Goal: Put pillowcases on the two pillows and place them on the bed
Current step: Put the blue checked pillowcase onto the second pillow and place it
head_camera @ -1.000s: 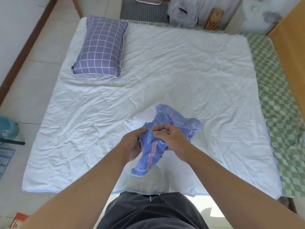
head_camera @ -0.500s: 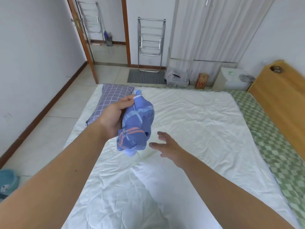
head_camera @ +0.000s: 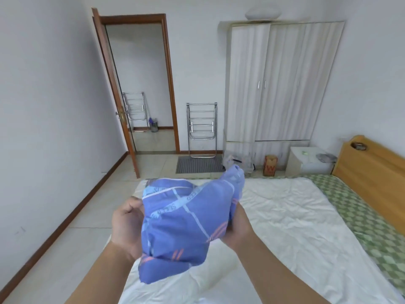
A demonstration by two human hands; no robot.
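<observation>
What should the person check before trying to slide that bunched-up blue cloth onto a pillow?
1. Both hands have hold of the cloth: ok. The left hand and right hand grip the crumpled blue patterned pillowcase on either side.
2. Pillowcase opening found: cannot tell; the fabric is wadded.
3. Pillowcase spread flat: not ok; it hangs in a bunch.
4. Bare pillow within reach: cannot tell; none is plainly visible in this view.
5. Landing space: ok. The white wrinkled bed sheet lies open beneath the hands.
</observation>
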